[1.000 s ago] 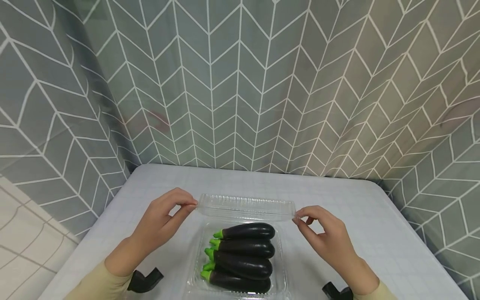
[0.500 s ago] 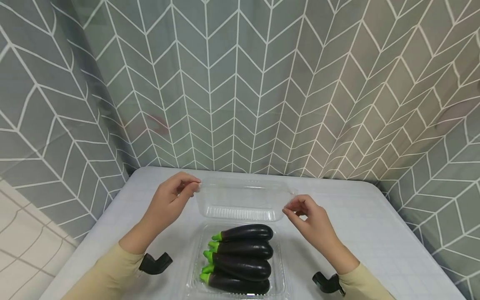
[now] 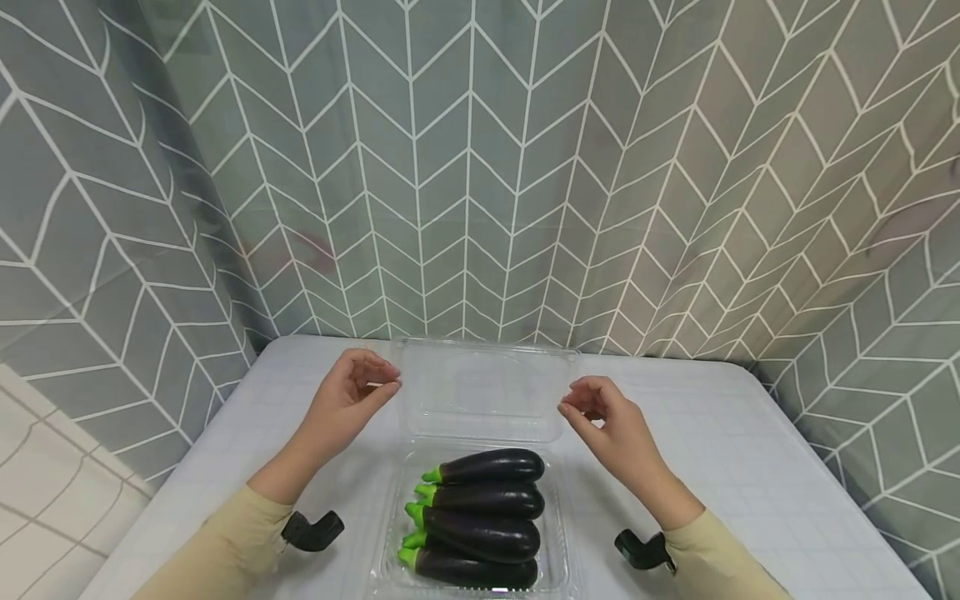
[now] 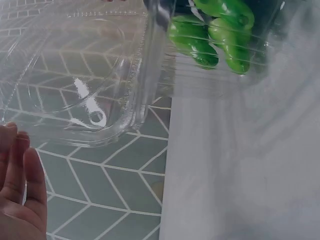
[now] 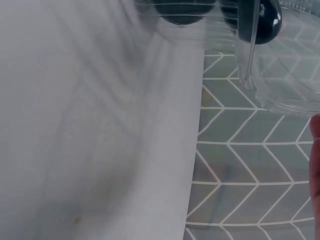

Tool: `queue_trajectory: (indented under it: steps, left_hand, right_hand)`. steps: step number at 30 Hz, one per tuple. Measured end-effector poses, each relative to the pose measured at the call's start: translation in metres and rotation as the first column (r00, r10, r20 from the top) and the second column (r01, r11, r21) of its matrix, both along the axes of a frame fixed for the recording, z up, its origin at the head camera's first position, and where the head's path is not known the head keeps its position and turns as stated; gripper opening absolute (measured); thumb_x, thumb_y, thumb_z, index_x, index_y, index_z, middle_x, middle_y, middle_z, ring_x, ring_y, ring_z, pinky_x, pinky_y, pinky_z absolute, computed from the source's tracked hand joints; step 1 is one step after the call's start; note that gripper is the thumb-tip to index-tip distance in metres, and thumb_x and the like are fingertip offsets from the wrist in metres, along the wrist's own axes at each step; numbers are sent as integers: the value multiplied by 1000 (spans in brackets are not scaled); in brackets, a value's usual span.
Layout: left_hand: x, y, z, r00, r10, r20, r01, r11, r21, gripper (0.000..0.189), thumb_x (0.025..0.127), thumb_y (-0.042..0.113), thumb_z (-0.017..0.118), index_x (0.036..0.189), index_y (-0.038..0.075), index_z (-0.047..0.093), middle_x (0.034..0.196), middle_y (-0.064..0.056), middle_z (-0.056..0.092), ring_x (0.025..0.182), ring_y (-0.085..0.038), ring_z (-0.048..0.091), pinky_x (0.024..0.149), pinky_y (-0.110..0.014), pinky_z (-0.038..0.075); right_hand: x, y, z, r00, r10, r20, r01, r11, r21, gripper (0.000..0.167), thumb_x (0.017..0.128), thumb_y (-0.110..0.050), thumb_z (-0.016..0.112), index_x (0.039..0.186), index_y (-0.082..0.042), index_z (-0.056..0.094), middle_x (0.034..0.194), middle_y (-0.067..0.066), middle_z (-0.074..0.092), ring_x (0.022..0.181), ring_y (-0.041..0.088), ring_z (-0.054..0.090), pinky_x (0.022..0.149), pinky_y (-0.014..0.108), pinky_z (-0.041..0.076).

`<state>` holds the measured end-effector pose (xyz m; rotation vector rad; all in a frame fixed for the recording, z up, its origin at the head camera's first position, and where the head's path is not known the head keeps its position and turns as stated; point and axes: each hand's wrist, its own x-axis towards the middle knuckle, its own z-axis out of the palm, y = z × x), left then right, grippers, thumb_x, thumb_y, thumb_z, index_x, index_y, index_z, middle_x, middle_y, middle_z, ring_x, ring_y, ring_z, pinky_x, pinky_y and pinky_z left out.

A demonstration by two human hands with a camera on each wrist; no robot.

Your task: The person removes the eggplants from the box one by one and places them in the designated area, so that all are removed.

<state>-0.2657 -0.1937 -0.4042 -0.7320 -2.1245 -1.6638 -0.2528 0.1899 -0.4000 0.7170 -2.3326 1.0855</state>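
A clear plastic clamshell container (image 3: pixel 562 533) stands on the table with several dark eggplants (image 3: pixel 480 533) with green stems in its base. Its lid (image 3: pixel 483 396) is swung back on the far side, its inside turned up toward me. At the lid's left edge is my left hand (image 3: pixel 345 400), thumb and fingers slightly apart with nothing between them. Beside the right edge, my right hand (image 3: pixel 611 425) has bent, loose fingers and no object in its grasp. In the left wrist view, the fingertips (image 4: pixel 20 142) are right by the lid's rim.
A white cloth covers the table (image 3: pixel 750 483). Grey curtain (image 3: pixel 465 167) with white chevron lines hangs behind and at both sides. Black wrist mounts (image 3: pixel 313 532) stick out from the sleeves.
The lid has swung away from me, from raised over the base's far side to folded back. Both hands moved up and away with it, and their fingers have let go of its edges.
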Motion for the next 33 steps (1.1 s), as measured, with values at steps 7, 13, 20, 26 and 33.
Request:
queue_trajectory:
  steps: [7,13,20,26,33]
  left_hand:
    - [-10,1,-8,991,91,96,-87,995,-50,22,92,11,71,112,4,65,115,-7,64,102,-14,64,83,-26,52]
    - [-24,2,-16,985,79,157,-68,995,-70,32,93,13,71,124,10,68,124,-2,62,106,-16,62,87,-24,50]
    - [-34,6,-25,977,113,178,-93,989,-119,34,95,18,70,127,12,67,129,1,59,107,-20,61,91,-36,48]
    - [-39,7,-35,968,144,207,-105,976,-190,33,97,19,67,128,10,66,134,-2,57,112,-24,59,94,-47,46]
    - [-46,7,-47,964,114,238,-54,968,-245,38,96,11,65,132,0,61,140,-15,52,117,-33,58,95,-47,47]
  right_hand:
    - [-11,-3,-3,997,1,78,-2,1000,14,45,89,-6,74,129,-5,53,94,-3,68,81,10,66,68,28,53]
    - [-21,-1,-8,980,-14,198,12,1000,10,55,92,-9,71,142,-8,46,94,0,66,79,10,67,68,28,53]
    - [-33,-4,-16,954,-23,299,21,1000,10,57,95,-13,68,146,-9,43,98,3,66,81,12,68,69,29,52]
    - [-40,-8,-24,936,-53,349,36,998,56,45,95,-13,67,137,-7,55,99,1,66,81,12,68,67,30,51]
    - [-43,-10,-30,922,-107,373,56,988,147,35,93,-19,70,126,-8,66,104,1,68,86,14,67,68,30,52]
